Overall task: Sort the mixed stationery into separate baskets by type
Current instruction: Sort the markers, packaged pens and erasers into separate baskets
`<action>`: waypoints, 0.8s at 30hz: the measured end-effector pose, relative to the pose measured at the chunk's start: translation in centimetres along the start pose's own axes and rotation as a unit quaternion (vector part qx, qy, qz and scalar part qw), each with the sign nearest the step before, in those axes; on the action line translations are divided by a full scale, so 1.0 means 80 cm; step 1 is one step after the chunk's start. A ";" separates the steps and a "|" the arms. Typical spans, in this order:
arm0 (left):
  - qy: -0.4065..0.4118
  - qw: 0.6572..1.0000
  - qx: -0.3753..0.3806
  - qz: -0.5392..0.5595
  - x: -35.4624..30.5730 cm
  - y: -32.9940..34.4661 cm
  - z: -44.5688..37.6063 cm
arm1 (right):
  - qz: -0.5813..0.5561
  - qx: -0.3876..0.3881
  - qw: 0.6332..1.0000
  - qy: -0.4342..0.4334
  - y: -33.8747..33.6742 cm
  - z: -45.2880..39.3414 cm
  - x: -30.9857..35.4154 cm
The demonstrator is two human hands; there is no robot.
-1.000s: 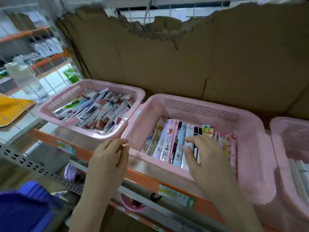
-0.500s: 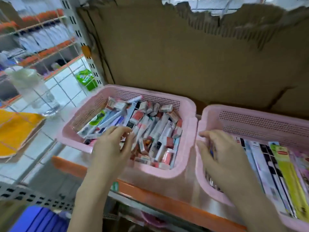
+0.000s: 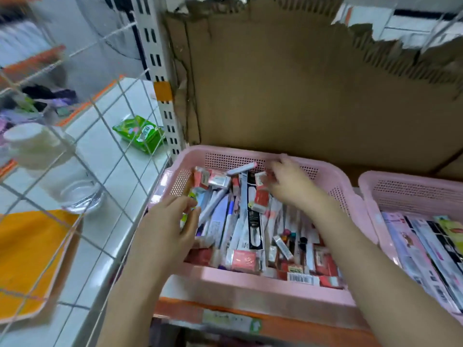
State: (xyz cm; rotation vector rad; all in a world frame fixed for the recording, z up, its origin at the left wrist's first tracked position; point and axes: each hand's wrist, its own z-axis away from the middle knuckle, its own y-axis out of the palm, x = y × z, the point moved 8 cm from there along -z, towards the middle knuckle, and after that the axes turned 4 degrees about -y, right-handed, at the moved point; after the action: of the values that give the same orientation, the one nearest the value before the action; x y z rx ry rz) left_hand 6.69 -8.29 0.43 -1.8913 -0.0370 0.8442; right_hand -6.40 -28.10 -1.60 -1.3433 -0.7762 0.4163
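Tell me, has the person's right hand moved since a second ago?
Yes. The right hand left the neighbouring pink perforated plastic basket of long packs and now reaches into the pink basket of mixed small stationery, near its back wall.

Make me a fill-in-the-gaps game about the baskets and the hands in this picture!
1. Both baskets are the colour ____.
2. The left hand and the right hand both reach into the ____ of the two baskets.
3. The wall behind the left basket is torn brown ____.
4. The right basket holds ____, flat packs lying side by side.

Missing words: pink; left; cardboard; long
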 end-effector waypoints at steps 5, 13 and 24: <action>0.033 0.999 0.028 0.008 -0.011 0.014 -0.012 | 0.073 0.025 0.997 0.010 0.016 -0.004 0.002; 0.055 0.994 0.092 -0.036 -0.066 0.053 -0.062 | 0.028 0.027 0.999 0.021 0.008 0.031 -0.014; -0.090 0.950 0.199 -0.225 -0.024 0.120 -0.126 | -0.071 0.038 0.995 0.051 0.012 0.087 -0.021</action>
State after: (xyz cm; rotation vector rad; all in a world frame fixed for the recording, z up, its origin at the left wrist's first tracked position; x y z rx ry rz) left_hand 7.75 -21.61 -3.95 -1.3486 -0.3712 0.6457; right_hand -12.33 -24.18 -2.75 -1.2199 -0.7573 0.2606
